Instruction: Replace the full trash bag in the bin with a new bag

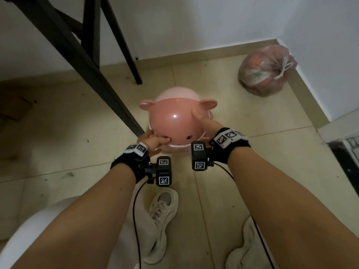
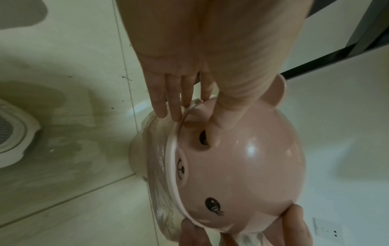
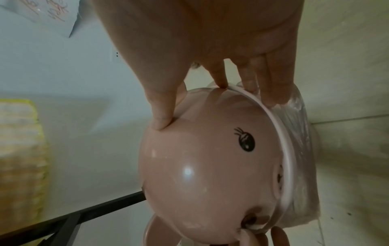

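A pink pig-faced bin stands on the tiled floor, its domed lid (image 1: pixel 174 121) on top. A clear new bag (image 2: pixel 160 149) is folded over the bin's rim under the lid. My left hand (image 1: pixel 153 141) grips the lid's near-left edge, thumb on the dome by one eye, fingers (image 2: pixel 174 114) down over the rim and bag. My right hand (image 1: pixel 204 121) grips the right edge, thumb beside the ear, fingers (image 3: pixel 273 99) on the rim and bag (image 3: pixel 303 141). The full bag (image 1: pixel 266 70), reddish and tied shut, lies in the far-right corner.
Black table legs (image 1: pixel 93 74) slant down just left of the bin. A cardboard box (image 1: pixel 15 107) lies at the far left and a white rounded object (image 1: pixel 29 230) at the near left. My shoe (image 1: pixel 165 206) is behind the bin. Walls close the back and right.
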